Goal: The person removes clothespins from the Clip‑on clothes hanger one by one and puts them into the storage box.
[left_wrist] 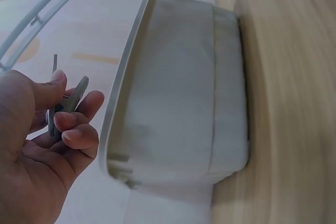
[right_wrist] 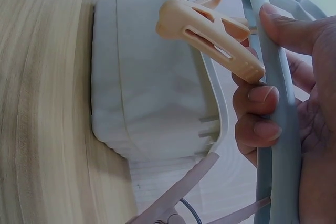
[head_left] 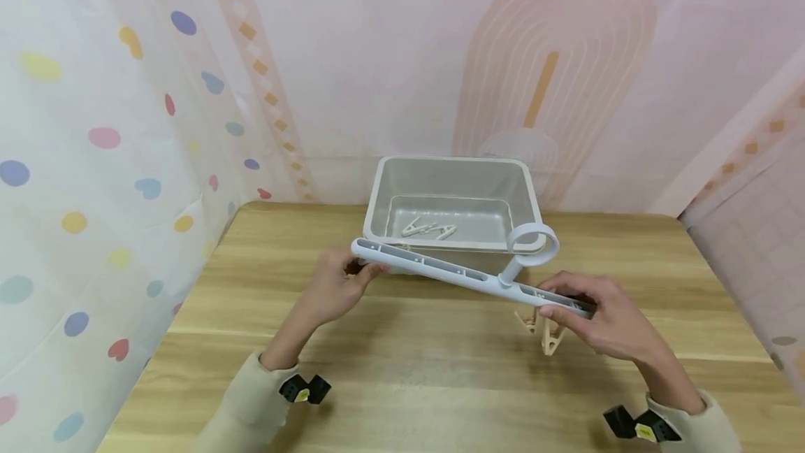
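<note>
On the wooden table (head_left: 402,383) stands a grey tub (head_left: 453,177). Raised before it is the light-blue rack (head_left: 434,265), its right end gripped in my right hand (head_left: 606,317). My left hand (head_left: 335,286) pinches a grey clip (left_wrist: 79,94) near the rack's left end. A peach clip (right_wrist: 207,30) hangs under the rack; white clips (head_left: 446,232) lie inside the tub.

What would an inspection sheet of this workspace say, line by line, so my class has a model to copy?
Surface: wood-grain table.
Job's things: pale rack held above the table; peach clips below one end; grey bin on the table, with pale clips lying inside.
Clutter: nothing seen.
Hands: left hand pinches a grey clip; right hand grips the rack.
Cables: nothing seen.
Surroundings: patterned fabric behind the table and along its left side.
</note>
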The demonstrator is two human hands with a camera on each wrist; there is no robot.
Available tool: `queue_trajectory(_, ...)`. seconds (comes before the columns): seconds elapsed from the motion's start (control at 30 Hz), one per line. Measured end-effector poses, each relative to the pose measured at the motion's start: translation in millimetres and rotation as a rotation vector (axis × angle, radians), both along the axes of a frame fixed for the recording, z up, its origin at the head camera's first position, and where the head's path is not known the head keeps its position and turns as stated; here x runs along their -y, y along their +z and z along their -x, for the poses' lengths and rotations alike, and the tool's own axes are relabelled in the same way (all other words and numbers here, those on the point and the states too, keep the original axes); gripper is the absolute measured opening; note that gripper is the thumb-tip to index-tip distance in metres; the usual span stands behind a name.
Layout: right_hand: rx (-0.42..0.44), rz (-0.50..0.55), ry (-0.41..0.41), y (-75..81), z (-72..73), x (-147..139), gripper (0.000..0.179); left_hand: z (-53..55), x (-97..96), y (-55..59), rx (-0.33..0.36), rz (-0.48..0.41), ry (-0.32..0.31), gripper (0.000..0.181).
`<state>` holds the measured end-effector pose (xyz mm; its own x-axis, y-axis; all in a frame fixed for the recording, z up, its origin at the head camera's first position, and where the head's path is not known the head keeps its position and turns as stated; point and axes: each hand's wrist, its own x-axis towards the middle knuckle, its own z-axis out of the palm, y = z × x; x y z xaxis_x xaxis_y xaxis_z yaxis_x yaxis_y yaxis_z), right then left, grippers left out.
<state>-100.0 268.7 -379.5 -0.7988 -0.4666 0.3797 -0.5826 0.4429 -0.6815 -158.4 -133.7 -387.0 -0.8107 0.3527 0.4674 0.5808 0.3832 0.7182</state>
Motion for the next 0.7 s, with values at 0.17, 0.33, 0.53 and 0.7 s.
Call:
queue_trajectory(0.17, 0.018, -0.016, -0.010, -2.2, 1.5, 0.1, 0.033, 8.9, 9.0, 8.2, 0.020, 0.026, 0.033, 0.029)
queue_trajectory(0.33, 0.030, -0.029, -0.028, -3.7, 1.8, -0.2, 0.033, 20.3, 10.8, 14.8, 0.001, 0.046, 0.044, 0.034)
queue_trajectory(0.53, 0.034, -0.036, -0.019, -4.4, 0.6, -4.1, 0.034, 33.3, 7.1, 18.2, -0.045, 0.064, 0.005, 0.020)
queue_trajectory(0.7, 0.028, -0.041, -0.017, -3.7, 2.2, -5.3, 0.034, 46.0, 5.0, 25.2, -0.092, 0.087, -0.030, 0.017)
